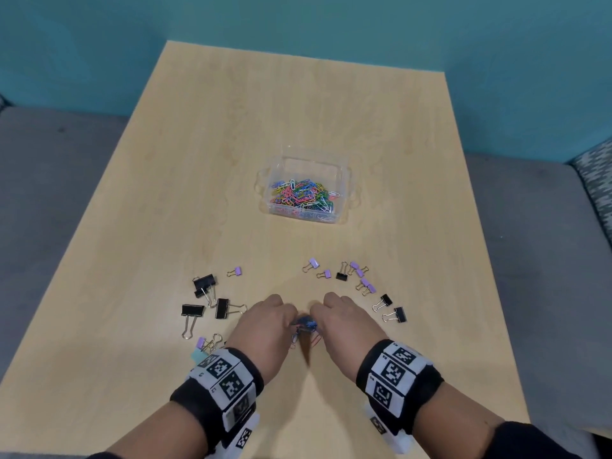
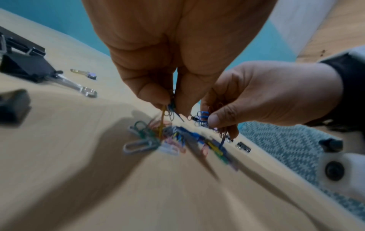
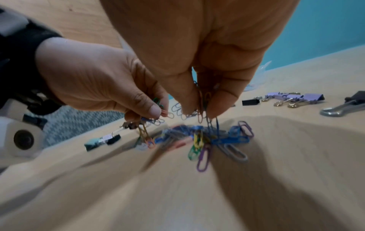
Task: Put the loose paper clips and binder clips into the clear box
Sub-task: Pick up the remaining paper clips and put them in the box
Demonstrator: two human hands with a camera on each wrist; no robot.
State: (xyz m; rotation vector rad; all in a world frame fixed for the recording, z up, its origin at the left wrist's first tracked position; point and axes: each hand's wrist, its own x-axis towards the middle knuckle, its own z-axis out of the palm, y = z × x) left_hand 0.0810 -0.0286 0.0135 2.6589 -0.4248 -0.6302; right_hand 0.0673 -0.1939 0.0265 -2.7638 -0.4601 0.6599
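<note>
A small heap of coloured paper clips (image 1: 306, 325) (image 2: 169, 140) (image 3: 205, 139) lies near the table's front edge. My left hand (image 1: 268, 323) (image 2: 168, 103) (image 3: 152, 112) pinches a few of these clips just above the heap. Close beside it, my right hand (image 1: 334, 321) (image 3: 199, 107) (image 2: 215, 123) pinches another bunch. The clear box (image 1: 306, 188), partly filled with coloured paper clips, stands farther back at the table's middle. Black binder clips (image 1: 205, 299) lie to the left of my hands. Purple and black binder clips (image 1: 359, 279) lie to the right.
The light wooden table (image 1: 231, 160) stands against a teal wall. A purple and a mint binder clip (image 1: 202, 347) lie by my left wrist. Grey seating (image 1: 49, 180) runs on both sides, with a patterned cushion (image 1: 596, 173) at the right.
</note>
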